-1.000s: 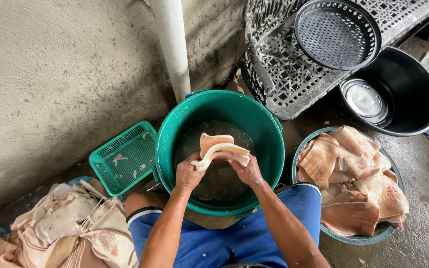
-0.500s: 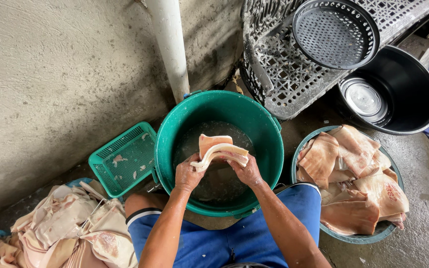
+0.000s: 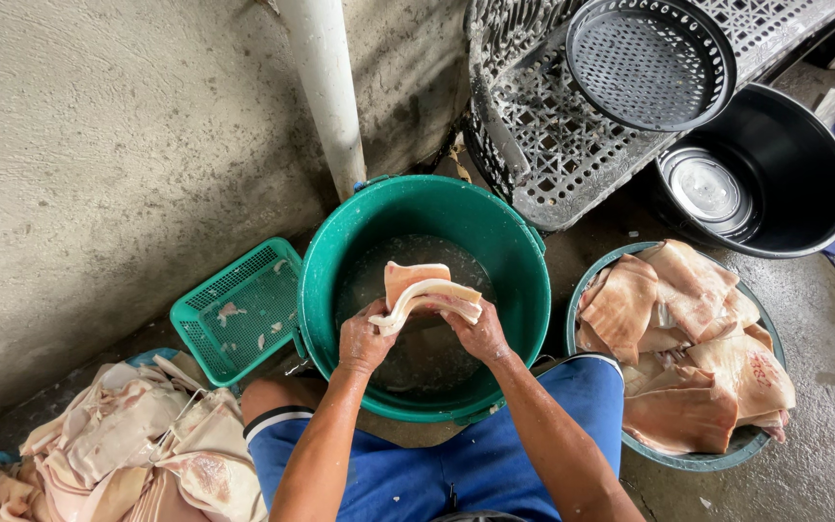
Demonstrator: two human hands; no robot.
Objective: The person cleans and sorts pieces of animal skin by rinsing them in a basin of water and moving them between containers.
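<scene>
A folded slab of pale pork skin (image 3: 419, 290) hangs over the water inside a green bucket (image 3: 519, 290). My left hand (image 3: 364, 338) grips its left end and my right hand (image 3: 475, 331) grips its right end. Both hands sit over the bucket's near half, just above the murky water. My knees in blue shorts frame the bucket's front.
A small green basket (image 3: 244, 311) with scraps stands left of the bucket. A pile of pork skin (image 3: 118, 454) lies at bottom left. A basin of washed skins (image 3: 693, 348) stands right. Behind are a white pipe (image 3: 326, 87), grey crates (image 3: 572, 126), and a black tub (image 3: 775, 169).
The hands and the pork skin have shifted only slightly over the bucket; the grip is the same.
</scene>
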